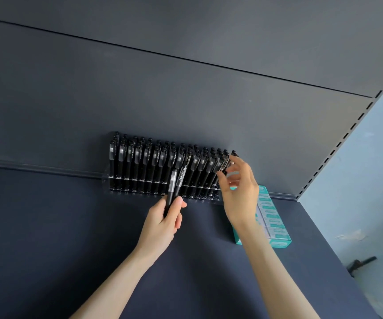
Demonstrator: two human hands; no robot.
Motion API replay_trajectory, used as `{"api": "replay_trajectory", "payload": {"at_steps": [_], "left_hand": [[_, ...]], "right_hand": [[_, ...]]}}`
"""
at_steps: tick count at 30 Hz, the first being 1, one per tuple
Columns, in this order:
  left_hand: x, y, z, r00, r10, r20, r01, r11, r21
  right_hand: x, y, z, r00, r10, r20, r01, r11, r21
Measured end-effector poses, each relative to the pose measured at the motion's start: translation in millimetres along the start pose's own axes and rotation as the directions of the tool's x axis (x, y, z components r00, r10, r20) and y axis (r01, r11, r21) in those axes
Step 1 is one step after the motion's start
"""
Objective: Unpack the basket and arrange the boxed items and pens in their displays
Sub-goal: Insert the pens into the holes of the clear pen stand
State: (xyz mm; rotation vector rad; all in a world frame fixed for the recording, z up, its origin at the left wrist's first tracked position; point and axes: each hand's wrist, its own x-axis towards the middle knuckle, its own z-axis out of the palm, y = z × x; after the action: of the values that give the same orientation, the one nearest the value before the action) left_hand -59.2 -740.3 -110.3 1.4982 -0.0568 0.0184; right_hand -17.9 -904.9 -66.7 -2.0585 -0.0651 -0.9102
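Two hands — left [162, 223] round pens [172, 184], right [238, 194] outstretched

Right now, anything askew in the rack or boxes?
Only the rack, right end: the last few pens lean sideways by the right hand; the rest stand upright. The left hand holds two loose pens. The boxes look tidy.

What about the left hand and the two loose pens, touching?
Touching: head view shows the left hand gripping two pens, fingers curled round their lower ends.
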Motion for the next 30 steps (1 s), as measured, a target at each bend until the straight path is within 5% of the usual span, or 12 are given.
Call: {"api": "replay_trajectory", "payload": {"at_steps": [2, 6, 13, 21, 30], "left_hand": [[-1.9, 1.3, 1.3, 0.997, -0.01, 0.072, 0.011, 1.0, -0.013], [-7.1, 1.6, 6.8, 0.977, -0.035, 0.208, 0.032, 0.999, 0.018], [-7.4, 3.6, 7.3, 0.976, -0.052, 0.214, 0.056, 0.998, -0.015], [-2.5, -1.3, 2.7, 1.0, 0.003, 0.007, -0.003, 1.0, -0.014], [-1.2, 0.5, 0.2, 1.0, 0.01, -0.013, -0.011, 0.999, -0.047]], "right_hand": [[-11.5, -5.9, -2.4, 0.998, 0.054, 0.026, -0.058, 0.984, 0.167], [-25.6, -16.8, -1.1, 0.931, 0.143, 0.336, -0.276, 0.88, 0.388], [-27.5, -9.4, -6.1, 0.916, 0.154, 0.37, -0.345, 0.775, 0.53], [4.7, -0.9, -29.9, 0.983, 0.176, -0.058, -0.14, 0.911, 0.388], [30.9, 5.2, -22.5, 0.994, 0.018, -0.109, 0.001, 0.986, 0.165]]}}
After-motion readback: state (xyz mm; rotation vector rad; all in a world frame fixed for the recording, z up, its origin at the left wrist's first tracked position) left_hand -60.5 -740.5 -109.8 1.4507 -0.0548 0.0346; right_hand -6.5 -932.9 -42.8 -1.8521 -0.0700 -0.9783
